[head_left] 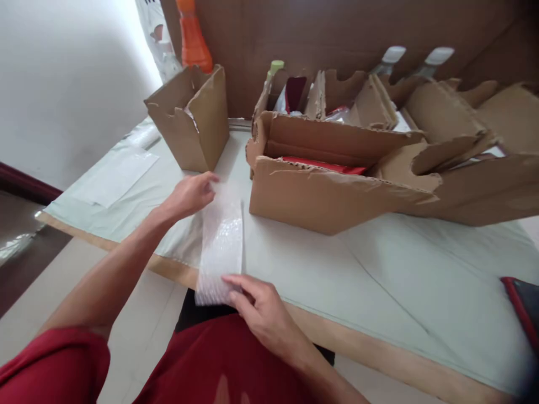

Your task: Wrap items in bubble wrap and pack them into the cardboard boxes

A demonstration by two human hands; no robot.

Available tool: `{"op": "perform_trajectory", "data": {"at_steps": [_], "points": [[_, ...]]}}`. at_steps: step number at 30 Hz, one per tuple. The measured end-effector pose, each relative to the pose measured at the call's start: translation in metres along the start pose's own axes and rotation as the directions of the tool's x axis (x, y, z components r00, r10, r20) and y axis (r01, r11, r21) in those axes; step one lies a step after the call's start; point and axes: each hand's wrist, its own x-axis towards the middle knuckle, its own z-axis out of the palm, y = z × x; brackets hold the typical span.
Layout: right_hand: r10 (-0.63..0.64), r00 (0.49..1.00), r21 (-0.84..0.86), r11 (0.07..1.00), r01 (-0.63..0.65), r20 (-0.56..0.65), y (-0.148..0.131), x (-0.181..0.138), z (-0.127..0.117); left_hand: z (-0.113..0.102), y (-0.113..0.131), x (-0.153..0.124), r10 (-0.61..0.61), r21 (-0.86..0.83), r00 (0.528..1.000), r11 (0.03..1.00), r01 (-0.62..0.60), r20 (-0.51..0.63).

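Observation:
A strip of bubble wrap (223, 235), whitish and see-through, stretches between my two hands, its near end hanging over the table's front edge. My left hand (196, 193) is closed at its far upper corner, fingers pinched together on the film. Down at the near right corner, my right hand (261, 306) pinches the strip between thumb and fingers. Just beyond the left hand stands an open cardboard box (206, 120). To the right of the strip is a long cardboard bin (295, 193) with something red and flat (324, 165) inside.
Several cut cardboard compartments (446, 109) line the back right, with white-capped bottles (393, 54) behind them. An orange bottle (196, 42) stands at the back left. White sheets (122, 171) lie on the left of the cloth-covered table (337, 269). A dark red-edged object (522, 308) sits at right.

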Motion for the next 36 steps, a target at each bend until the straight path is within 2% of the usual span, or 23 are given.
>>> {"op": "perform_trajectory", "data": {"at_steps": [2, 4, 7, 9, 11, 12, 14, 17, 19, 21, 22, 24, 26, 28, 31, 33, 36], "points": [[0.104, 0.995, 0.129, 0.986, -0.103, -0.007, 0.002, 0.019, 0.012, 0.006, -0.002, 0.015, 0.009, 0.017, 1.000, 1.000, -0.009, -0.027], [0.191, 0.982, 0.256, 0.949, -0.184, -0.003, 0.005, 0.027, 0.014, 0.008, -0.006, 0.006, 0.035, -0.017, 0.999, 0.999, -0.035, -0.034], [0.205, 0.979, 0.358, 0.914, -0.193, 0.003, 0.006, 0.026, 0.006, 0.000, -0.011, -0.051, 0.160, -0.233, 0.987, 0.961, -0.150, 0.023], [0.198, 0.980, 0.390, 0.903, -0.181, -0.005, 0.006, 0.023, 0.000, -0.005, -0.012, -0.098, 0.288, -0.420, 0.950, 0.882, -0.214, 0.123], [0.202, 0.979, 0.421, 0.889, -0.179, -0.012, 0.005, 0.024, -0.002, -0.003, -0.009, -0.134, 0.331, -0.481, 0.934, 0.846, -0.230, 0.135], [0.204, 0.979, 0.439, 0.880, -0.179, -0.010, 0.005, 0.025, -0.002, 0.003, -0.006, -0.146, 0.320, -0.479, 0.941, 0.846, -0.233, 0.107], [0.193, 0.981, 0.487, 0.857, -0.169, -0.001, 0.006, 0.028, -0.002, 0.018, 0.001, -0.154, 0.223, -0.443, 0.975, 0.876, -0.192, 0.019], [0.142, 0.988, 0.500, 0.861, -0.090, -0.066, 0.006, 0.027, -0.003, 0.042, 0.007, -0.142, -0.030, -0.413, 0.997, 0.911, -0.001, -0.068], [0.080, 0.976, 0.349, 0.937, -0.003, -0.204, 0.006, 0.023, -0.006, 0.051, 0.008, -0.130, -0.145, -0.402, 0.986, 0.910, 0.100, -0.082], [-0.079, 0.944, 0.031, 0.995, 0.094, -0.320, 0.004, 0.020, -0.011, 0.054, 0.007, -0.123, -0.172, -0.377, 0.981, 0.918, 0.125, -0.092], [-0.195, 0.926, -0.156, 0.976, 0.152, -0.324, 0.002, 0.022, -0.013, 0.055, 0.006, -0.121, -0.169, -0.361, 0.982, 0.924, 0.126, -0.089], [-0.400, 0.894, -0.485, 0.834, 0.263, -0.204, -0.001, 0.030, -0.017, 0.055, 0.005, -0.119, -0.155, -0.334, 0.985, 0.935, 0.123, -0.071], [-0.475, 0.880, -0.687, 0.644, 0.336, -0.015, -0.001, 0.045, -0.019, 0.055, 0.004, -0.120, -0.138, -0.309, 0.988, 0.945, 0.110, -0.068], [-0.455, 0.881, -0.786, 0.494, 0.372, 0.131, 0.000, 0.060, -0.020, 0.055, 0.005, -0.123, -0.106, -0.268, 0.986, 0.961, 0.068, -0.128], [-0.450, 0.864, -0.824, 0.387, 0.414, 0.223, 0.004, 0.073, -0.019, 0.052, 0.008, -0.134, 0.000, -0.184, 0.967, 0.982, -0.048, -0.253], [-0.468, 0.852, -0.811, 0.389, 0.437, 0.234, 0.003, 0.075, -0.019, 0.049, 0.009, -0.143, 0.114, -0.143, 0.960, 0.978, -0.154, -0.258], [-0.439, 0.870, -0.742, 0.503, 0.443, 0.223, -0.004, 0.072, -0.022, 0.046, 0.010, -0.155, 0.208, -0.174, 0.956, 0.954, -0.245, -0.205]]}}
